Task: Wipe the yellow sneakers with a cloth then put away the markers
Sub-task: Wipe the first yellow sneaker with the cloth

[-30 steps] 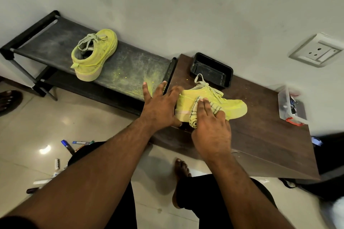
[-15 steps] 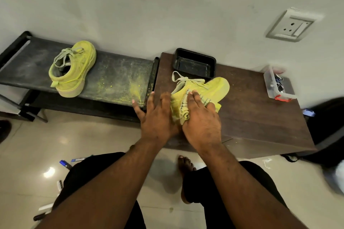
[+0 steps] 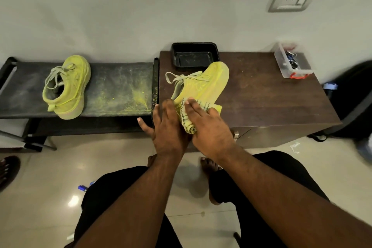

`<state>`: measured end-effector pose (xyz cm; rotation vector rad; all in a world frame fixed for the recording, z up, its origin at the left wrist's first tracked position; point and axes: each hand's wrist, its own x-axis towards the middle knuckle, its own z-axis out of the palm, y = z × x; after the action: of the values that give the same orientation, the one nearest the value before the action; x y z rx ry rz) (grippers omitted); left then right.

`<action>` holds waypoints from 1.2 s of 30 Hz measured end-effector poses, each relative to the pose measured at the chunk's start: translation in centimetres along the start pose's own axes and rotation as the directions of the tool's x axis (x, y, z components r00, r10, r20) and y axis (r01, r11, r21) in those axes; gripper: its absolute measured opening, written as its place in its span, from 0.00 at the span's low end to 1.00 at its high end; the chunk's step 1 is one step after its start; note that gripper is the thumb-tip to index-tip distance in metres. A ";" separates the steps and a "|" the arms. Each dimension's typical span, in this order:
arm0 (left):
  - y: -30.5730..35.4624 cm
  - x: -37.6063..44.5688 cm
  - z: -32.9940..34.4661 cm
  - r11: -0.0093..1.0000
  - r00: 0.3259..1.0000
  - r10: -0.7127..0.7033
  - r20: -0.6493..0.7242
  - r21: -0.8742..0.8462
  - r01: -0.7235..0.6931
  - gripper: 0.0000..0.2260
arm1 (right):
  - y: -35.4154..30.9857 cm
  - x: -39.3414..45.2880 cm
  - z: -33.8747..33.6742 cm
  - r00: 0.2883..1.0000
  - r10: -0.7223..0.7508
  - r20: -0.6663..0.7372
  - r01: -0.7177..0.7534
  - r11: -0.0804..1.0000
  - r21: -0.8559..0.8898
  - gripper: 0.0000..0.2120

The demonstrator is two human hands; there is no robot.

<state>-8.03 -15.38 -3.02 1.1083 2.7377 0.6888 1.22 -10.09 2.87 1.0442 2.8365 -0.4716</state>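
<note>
One yellow sneaker (image 3: 207,80) lies on the brown cabinet (image 3: 261,94), its toe toward the wall. My left hand (image 3: 167,129) rests flat against its heel end, fingers straight and thumb spread. With straight fingers my right hand (image 3: 209,129) presses a rolled, yellow-stained cloth (image 3: 188,125) onto the sneaker's side. The second yellow sneaker (image 3: 68,86) stands alone on the dusty black bench (image 3: 120,86) to the left. A blue marker (image 3: 82,188) lies on the floor by my left knee; other markers are hidden.
A black tray (image 3: 194,56) sits against the wall behind the sneaker. A clear plastic box (image 3: 289,66) with small items stands at the cabinet's back right. Yellow powder is scattered on the bench. A dark bag (image 3: 354,96) leans at the right, a sandal (image 3: 8,169) lies far left.
The sneaker under my hands has turned so its toe points toward the wall and tray. Both hands have come nearer the cabinet's front edge, the cloth still under my right hand.
</note>
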 end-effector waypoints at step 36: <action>-2.4 2.1 -2.4 0.977 0.956 0.205 0.211 -0.095 -0.189 0.48 | 5.7 -0.6 -2.4 0.981 0.141 -0.132 -0.178 0.925 -0.335 0.38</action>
<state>-11.67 -16.35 -1.77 1.3645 2.4217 0.6415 5.38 -5.59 3.76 1.2396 2.7451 0.0985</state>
